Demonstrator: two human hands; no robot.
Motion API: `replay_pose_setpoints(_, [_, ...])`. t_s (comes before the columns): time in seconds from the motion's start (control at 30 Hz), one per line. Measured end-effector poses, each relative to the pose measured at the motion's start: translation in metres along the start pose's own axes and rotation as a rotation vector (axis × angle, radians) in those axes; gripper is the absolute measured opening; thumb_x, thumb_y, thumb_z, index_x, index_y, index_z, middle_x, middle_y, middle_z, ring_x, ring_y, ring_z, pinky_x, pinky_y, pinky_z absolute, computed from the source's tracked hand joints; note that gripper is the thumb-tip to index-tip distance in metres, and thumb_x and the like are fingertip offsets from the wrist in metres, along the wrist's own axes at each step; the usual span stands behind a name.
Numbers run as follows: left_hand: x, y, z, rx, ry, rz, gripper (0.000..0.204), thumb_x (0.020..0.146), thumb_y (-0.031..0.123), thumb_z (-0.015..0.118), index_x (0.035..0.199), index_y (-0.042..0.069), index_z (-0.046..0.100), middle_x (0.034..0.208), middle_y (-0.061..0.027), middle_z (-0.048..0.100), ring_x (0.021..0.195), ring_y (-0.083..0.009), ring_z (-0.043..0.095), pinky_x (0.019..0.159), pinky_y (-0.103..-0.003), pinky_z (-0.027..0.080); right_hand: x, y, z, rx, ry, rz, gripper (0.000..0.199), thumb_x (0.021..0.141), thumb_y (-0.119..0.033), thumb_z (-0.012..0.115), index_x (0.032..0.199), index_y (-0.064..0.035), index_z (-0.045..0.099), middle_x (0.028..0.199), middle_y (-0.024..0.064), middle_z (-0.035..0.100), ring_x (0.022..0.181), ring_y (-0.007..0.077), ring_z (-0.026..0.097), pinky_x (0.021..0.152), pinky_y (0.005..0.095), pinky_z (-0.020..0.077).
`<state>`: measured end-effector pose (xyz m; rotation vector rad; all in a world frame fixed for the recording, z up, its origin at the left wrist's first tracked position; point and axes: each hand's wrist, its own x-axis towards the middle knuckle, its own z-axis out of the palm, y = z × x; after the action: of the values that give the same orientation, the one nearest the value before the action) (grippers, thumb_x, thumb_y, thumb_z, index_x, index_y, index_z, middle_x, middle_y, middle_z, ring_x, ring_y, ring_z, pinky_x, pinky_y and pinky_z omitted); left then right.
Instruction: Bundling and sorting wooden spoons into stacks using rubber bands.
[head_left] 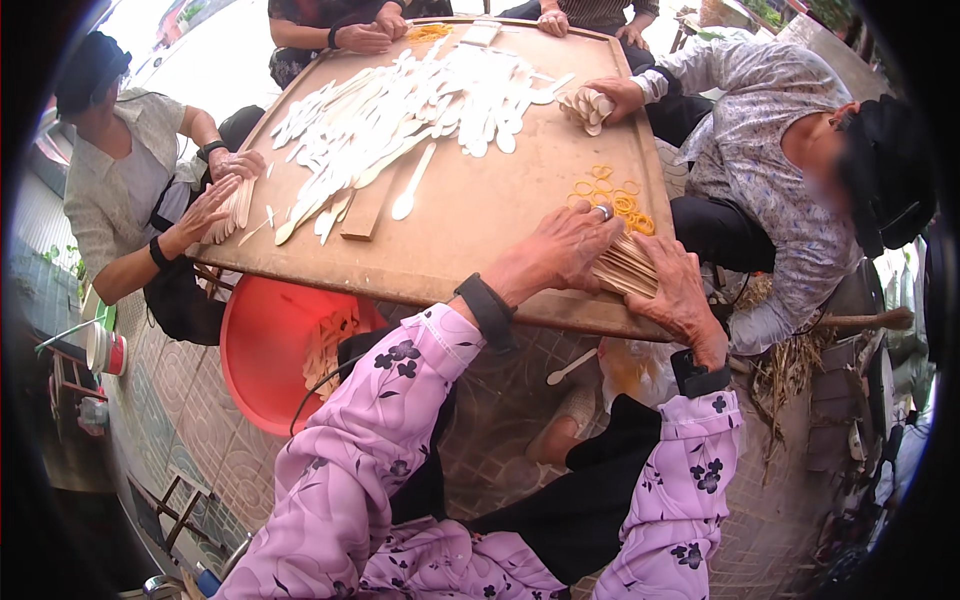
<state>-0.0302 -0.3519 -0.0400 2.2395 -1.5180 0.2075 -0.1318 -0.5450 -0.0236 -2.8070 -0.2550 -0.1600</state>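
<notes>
Close to the near right edge of the tabletop, a bundle of flat wooden spoons lies between my two hands, its thin handles stacked side by side. My left hand, with a ring on one finger, closes over the bundle's left end. My right hand grips the other end, its fingers curled round the handles. The spoon bowls are hidden, so I tell the kind from the loose ones on the table. Just beyond my left fingers lie several yellow rubber bands.
A big pile of loose wooden spoons covers the middle of the wooden tabletop, with a wooden block at its near side. Co-workers sit left, right and across; one person's hand holds spoons. A red basin stands below left.
</notes>
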Motion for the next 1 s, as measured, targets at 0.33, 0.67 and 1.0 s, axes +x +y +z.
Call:
replay_pose_setpoints(0.33, [-0.008, 0.003, -0.005, 0.054, -0.022, -0.048, 0.065, 0.064, 0.023, 0.073, 0.119, 0.001, 0.045, 0.108, -0.0172, 0.054, 0.103, -0.0339, 0.053, 0.084, -0.041, 0.048, 0.002, -0.001, 0.002, 0.025, 0.023, -0.022, 0.072, 0.062, -0.031, 0.066, 0.128, -0.0074, 0.050, 0.122, 0.0110, 0.054, 0.114, 0.0278, 0.047, 0.096, 0.0383, 0.0334])
replay_pose_setpoints(0.67, [0.003, -0.007, 0.004, 0.022, -0.079, -0.018, 0.058, 0.066, 0.025, 0.071, 0.114, 0.002, 0.047, 0.104, -0.0170, 0.056, 0.100, -0.0341, 0.055, 0.082, -0.042, 0.047, -0.028, 0.016, -0.006, 0.120, 0.127, 0.147, 0.080, 0.062, -0.028, 0.077, 0.132, -0.0023, 0.044, 0.126, 0.0156, 0.047, 0.118, 0.0321, 0.043, 0.103, 0.0395, 0.0338])
replay_pose_setpoints(1.0, [-0.003, -0.020, 0.008, 0.014, -0.010, 0.019, 0.063, 0.067, 0.028, 0.069, 0.118, 0.000, 0.046, 0.105, -0.0203, 0.055, 0.099, -0.0351, 0.056, 0.084, -0.042, 0.047, -0.034, 0.018, 0.025, 0.533, 0.243, 0.243, 0.093, 0.077, -0.042, 0.073, 0.142, 0.0015, 0.022, 0.136, 0.0209, 0.032, 0.128, 0.0319, 0.034, 0.108, 0.0358, 0.0282])
